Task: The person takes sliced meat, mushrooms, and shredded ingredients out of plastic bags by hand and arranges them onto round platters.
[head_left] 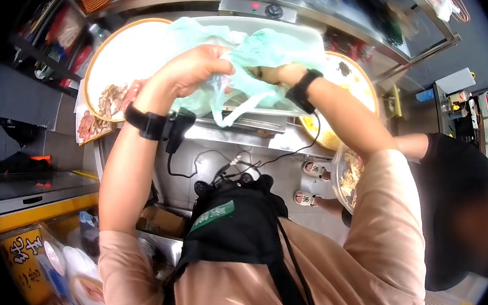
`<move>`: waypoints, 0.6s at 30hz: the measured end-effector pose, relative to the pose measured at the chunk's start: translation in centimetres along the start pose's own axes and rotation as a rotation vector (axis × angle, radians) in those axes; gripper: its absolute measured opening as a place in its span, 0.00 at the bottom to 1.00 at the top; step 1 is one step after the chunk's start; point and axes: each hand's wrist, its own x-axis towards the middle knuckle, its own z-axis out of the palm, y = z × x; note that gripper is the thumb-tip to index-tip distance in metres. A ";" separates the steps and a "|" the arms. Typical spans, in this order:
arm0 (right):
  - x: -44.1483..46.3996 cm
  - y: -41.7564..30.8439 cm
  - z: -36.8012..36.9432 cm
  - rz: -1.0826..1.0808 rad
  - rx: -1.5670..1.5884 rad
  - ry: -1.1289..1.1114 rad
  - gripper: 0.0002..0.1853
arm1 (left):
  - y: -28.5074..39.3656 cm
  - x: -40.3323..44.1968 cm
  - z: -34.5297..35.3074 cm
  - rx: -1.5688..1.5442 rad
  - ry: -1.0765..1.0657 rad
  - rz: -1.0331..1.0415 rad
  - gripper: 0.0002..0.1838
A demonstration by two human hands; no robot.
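White with an orange rim, a big round plate point(134, 44) sits at ten o'clock, with sliced pale meat point(111, 99) heaped by its near edge. Just beyond it at nine o'clock, redder meat point(88, 126) lies on a board or tray whose type I can't make out. Next comes the left hand point(196, 67), wearing a black wrist strap point(142, 121); its thumb and fingers are pinched together on a pale green plastic bag point(259, 49). That bag is at twelve o'clock, crumpled and see-through, spread over a white tray point(315, 38), one strip of it dangling over the near edge. Behind the tray stands a metal control box point(233, 7) with a red light. From the bag's other side the right hand point(277, 74) reaches in, a black strap point(303, 90) at its wrist too; its fingertips are partly covered by plastic, so I can't tell how tightly they are closed. Over at two o'clock, a second orange-rimmed plate point(361, 84) bears yellow food point(327, 138) and a small dark heap point(344, 69). Near three o'clock there's a clear bowl of food point(348, 176), and past it another person in black point(454, 200).
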 end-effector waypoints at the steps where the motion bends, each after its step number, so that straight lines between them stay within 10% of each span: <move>1: 0.5 0.0 0.0 -0.008 -0.012 0.001 0.23 | 0.0 0.1 -0.1 0.002 -0.009 0.002 0.06; 18: 1.9 0.2 0.1 -0.026 -0.113 0.022 0.19 | 0.1 0.3 0.3 -0.029 0.006 -0.007 0.07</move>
